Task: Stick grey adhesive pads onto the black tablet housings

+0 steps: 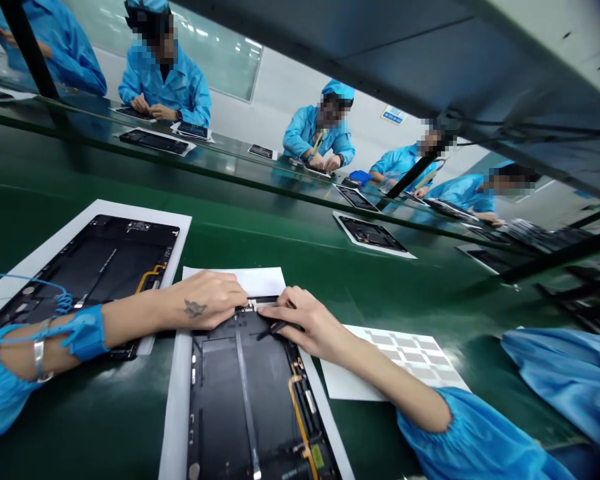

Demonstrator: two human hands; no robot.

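1. Right hand [310, 327]: fingers closed in a pinch on black tweezers [279, 327], resting over the top of the tablet housing [215, 400]. The tweezer tips are hard to make out against the dark panel.
2. Left hand [205, 300]: fingers [233, 293] extended and relaxed, not clenched, lying on the housing's top edge just beside a small metal bracket [253, 306]. Both hands partly cover the bracket.
3. Housing: lies face-down at lower centre on a white sheet [177, 413], with a metal strip [245, 380] and a yellow flex cable [300, 413] on its dark inner panel. Its lower end is cut off by the frame edge.
4. Left wrist: a blue wrist strap [85, 333] with a coiled blue cord [60, 300] and a silver band [39, 350] further up the forearm.
5. Around the hands: a second housing [87, 280] on its own sheet at left, and a sheet of grey labels [405, 357] at right, both on a green conveyor belt [280, 260]. Blue fabric [560, 373] at far right — owner cannot be determined.
6. Farther out: a third housing [370, 233] on the belt; beyond it, co-workers in blue smocks [323, 130] work along a far bench. A dark overhead shelf [420, 60] blocks the upper right — their hands are small and partly obscured.
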